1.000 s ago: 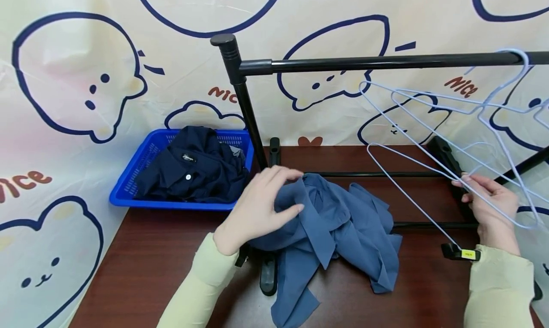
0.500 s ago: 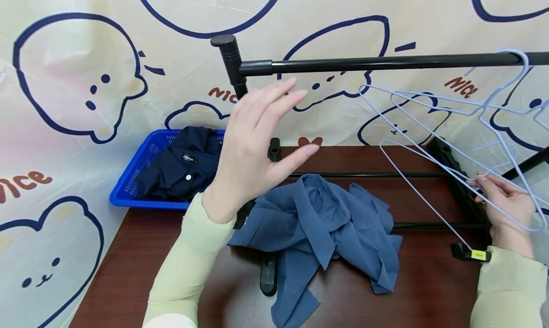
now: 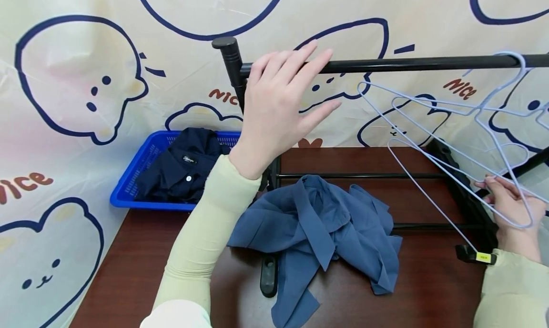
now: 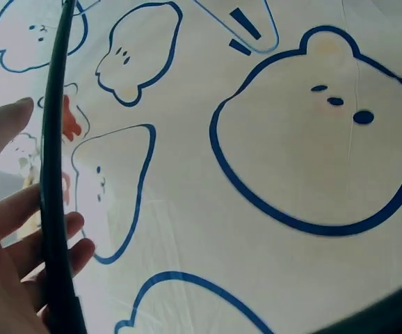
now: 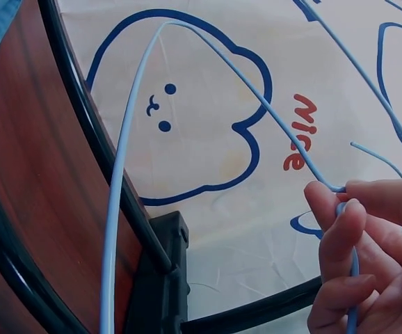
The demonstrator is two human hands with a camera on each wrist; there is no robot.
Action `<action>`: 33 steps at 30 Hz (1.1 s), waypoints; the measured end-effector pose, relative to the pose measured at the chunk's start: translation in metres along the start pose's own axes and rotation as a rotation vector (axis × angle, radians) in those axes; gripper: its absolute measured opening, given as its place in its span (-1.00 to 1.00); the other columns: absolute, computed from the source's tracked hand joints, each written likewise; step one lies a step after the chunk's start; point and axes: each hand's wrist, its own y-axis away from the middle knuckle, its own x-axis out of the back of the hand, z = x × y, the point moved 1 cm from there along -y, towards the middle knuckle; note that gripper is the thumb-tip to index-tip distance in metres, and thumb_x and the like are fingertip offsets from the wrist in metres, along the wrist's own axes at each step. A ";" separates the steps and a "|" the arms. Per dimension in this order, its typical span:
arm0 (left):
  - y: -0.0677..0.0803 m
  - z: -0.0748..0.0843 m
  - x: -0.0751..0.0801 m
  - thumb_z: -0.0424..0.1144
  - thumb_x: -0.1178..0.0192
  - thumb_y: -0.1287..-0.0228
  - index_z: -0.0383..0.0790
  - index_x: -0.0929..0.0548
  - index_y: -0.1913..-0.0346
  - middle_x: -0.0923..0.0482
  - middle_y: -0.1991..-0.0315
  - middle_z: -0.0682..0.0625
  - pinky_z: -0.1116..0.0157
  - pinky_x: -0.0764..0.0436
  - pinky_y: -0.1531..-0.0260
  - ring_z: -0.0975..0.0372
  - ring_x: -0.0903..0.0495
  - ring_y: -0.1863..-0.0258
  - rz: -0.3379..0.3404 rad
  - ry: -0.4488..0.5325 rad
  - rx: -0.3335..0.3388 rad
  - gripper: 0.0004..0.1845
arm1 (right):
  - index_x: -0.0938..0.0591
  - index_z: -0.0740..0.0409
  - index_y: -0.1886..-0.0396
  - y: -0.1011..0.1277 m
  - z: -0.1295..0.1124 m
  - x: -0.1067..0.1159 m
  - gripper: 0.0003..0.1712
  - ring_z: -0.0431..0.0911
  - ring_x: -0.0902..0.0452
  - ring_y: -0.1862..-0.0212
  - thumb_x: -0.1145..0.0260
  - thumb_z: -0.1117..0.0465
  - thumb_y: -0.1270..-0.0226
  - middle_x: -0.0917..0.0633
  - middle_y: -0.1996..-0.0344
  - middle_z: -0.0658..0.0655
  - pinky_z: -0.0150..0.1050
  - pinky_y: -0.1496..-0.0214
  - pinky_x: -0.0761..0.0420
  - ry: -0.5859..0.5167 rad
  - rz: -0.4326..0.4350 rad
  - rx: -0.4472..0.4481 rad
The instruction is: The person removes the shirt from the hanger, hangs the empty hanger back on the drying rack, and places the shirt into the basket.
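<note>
My left hand (image 3: 283,104) is raised with straight spread fingers just in front of the black top rail (image 3: 411,63) of a clothes rack; in the left wrist view the rail (image 4: 53,174) crosses its fingers (image 4: 27,229). It holds nothing. A crumpled slate-blue shirt (image 3: 326,232) lies on the dark wooden table (image 3: 128,271) below. My right hand (image 3: 512,209) pinches the wire of a pale blue hanger (image 3: 429,175) at the far right; the right wrist view shows fingertips (image 5: 343,223) curled round the hanger wire (image 5: 124,174). More pale blue hangers (image 3: 472,106) hang from the rail.
A blue plastic basket (image 3: 128,185) at the table's back left holds a navy shirt (image 3: 184,168). The rack's black upright post (image 3: 233,70), lower bars (image 3: 364,176) and feet (image 3: 269,275) stand on the table. A cartoon-printed cloth backdrop (image 3: 77,80) hangs behind.
My left hand let go of the blue shirt and rose from the table up to the top rail. My right hand with the hanger drifted slightly right.
</note>
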 end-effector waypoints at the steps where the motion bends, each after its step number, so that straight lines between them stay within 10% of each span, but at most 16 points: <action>1: 0.000 0.000 -0.002 0.31 -0.09 -0.42 -0.14 -0.55 -0.40 -0.50 -0.35 -0.10 0.18 -0.15 -0.36 0.08 -0.44 -0.27 0.012 -0.004 0.008 -0.27 | -0.79 0.16 0.36 0.001 0.000 0.000 -0.95 -0.23 -0.58 0.70 -0.49 0.38 -0.25 -0.77 0.55 -0.02 -0.50 0.69 -0.40 -0.001 0.006 0.010; 27: -0.001 0.002 -0.012 0.24 -0.20 -0.39 -0.11 -0.70 -0.24 -0.66 -0.14 -0.02 0.15 -0.25 -0.24 0.12 -0.54 -0.12 0.146 0.031 0.042 -0.41 | -0.73 -0.16 0.34 0.011 0.014 0.023 -0.82 -0.40 -0.50 0.68 -0.40 0.27 -0.39 -0.71 0.52 -0.31 -0.59 0.60 -0.43 0.357 0.001 0.169; 33: -0.002 0.002 -0.013 0.24 -0.18 -0.40 -0.11 -0.70 -0.24 -0.66 -0.14 -0.02 0.15 -0.25 -0.24 0.12 -0.55 -0.12 0.147 0.033 0.042 -0.41 | -0.73 -0.08 0.39 -0.003 0.014 0.035 -0.84 -0.40 -0.59 0.66 -0.44 0.30 -0.33 -0.74 0.57 -0.23 -0.58 0.66 -0.42 0.144 -0.025 0.107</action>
